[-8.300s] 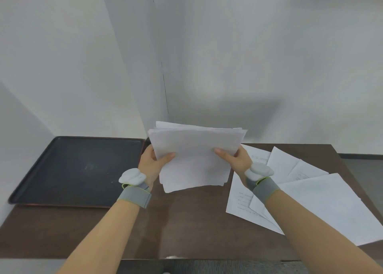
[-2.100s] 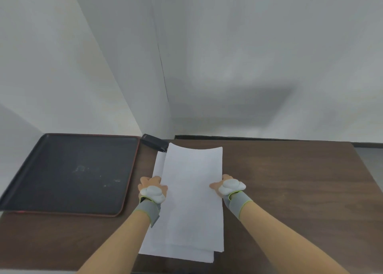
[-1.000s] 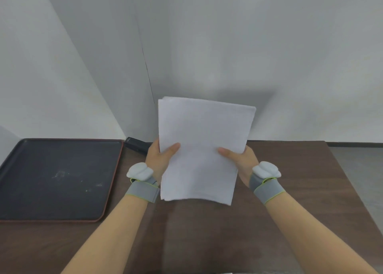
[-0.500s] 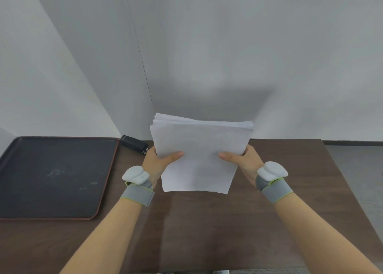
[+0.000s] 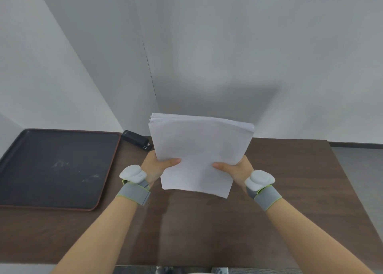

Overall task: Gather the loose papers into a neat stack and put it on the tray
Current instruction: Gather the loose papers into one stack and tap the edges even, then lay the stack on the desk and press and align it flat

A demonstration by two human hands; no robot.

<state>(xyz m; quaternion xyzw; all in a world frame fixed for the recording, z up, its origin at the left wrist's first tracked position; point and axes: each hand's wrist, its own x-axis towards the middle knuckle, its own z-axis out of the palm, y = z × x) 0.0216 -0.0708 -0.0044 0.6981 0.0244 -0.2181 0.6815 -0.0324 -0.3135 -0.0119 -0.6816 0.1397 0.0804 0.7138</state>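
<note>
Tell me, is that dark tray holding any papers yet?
Empty. The tray shows only its bare dark bottom, while both hands hold the paper stack above the table beside it.

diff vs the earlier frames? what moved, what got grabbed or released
The loose sheets that lay on the right of the table are gone, gathered into the paper stack. That stack lay flat on the table two seconds ago; the left hand and right hand lifted it upright, and over the last second it dropped lower. Nothing was released. The tray is still bare and the stapler has stayed beside it.
</note>
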